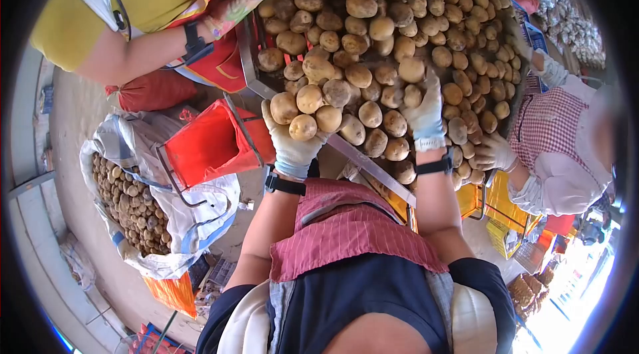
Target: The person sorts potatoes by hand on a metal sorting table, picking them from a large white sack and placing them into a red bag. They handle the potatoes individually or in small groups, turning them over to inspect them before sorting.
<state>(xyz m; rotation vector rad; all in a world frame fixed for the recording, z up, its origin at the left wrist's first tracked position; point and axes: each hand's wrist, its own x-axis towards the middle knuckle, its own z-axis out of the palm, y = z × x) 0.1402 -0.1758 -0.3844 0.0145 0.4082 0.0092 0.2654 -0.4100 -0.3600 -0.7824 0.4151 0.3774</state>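
A large heap of potatoes covers the sorting table in front of me. My left hand, in a white glove, cups several potatoes at the table's near edge, its palm mostly hidden under them. My right hand, gloved too, reaches into the heap with its fingers curled round a potato. Another potato lies just beyond its fingertips. Dark bands circle both my wrists.
A metal rim edges the table. Left of me hang a red open bag on a frame and a white sack of small potatoes. Co-workers' gloved hands work at right and upper left. Yellow crates stand at right.
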